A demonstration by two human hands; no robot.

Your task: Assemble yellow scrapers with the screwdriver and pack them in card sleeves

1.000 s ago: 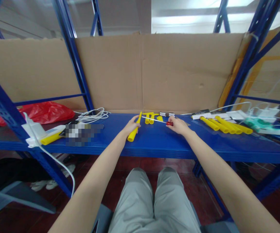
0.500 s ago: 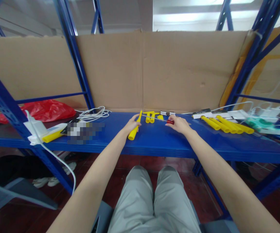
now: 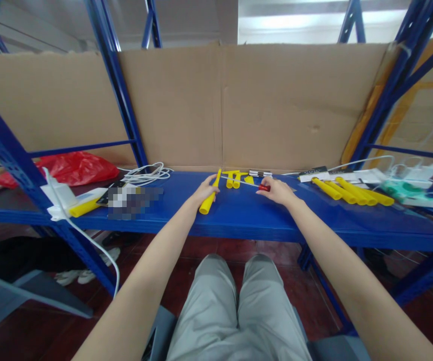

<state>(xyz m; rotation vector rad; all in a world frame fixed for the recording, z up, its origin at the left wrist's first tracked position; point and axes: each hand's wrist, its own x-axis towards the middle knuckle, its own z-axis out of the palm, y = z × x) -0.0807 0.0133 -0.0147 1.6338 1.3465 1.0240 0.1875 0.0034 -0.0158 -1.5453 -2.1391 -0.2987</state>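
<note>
My left hand [image 3: 205, 190] is closed around a long yellow plastic piece [image 3: 206, 204], round and wide at the near end and narrower at the top. In my right hand [image 3: 276, 190] is a screwdriver [image 3: 264, 188] with a red handle. Its thin metal shaft points left toward the upper part of the yellow piece; whether the tip touches it I cannot tell. Behind and between the hands lie two short yellow tubes [image 3: 233, 183] and a small flat yellow piece [image 3: 249, 179]. A dark, shiny strip-like object [image 3: 260, 174] lies just behind my right hand.
Several yellow tubes [image 3: 346, 193] lie at right beside a white power strip [image 3: 370, 176] and a green-white item [image 3: 408, 193]. At left are coiled white cable [image 3: 149, 174], another yellow tube [image 3: 84, 207] and a red bag [image 3: 77, 168]. Cardboard [image 3: 269, 110] walls the back of the blue shelf [image 3: 239, 228].
The view has shifted slightly. Both hands keep their grips, and the screwdriver stays pointed at the yellow piece with hardly any visible movement.
</note>
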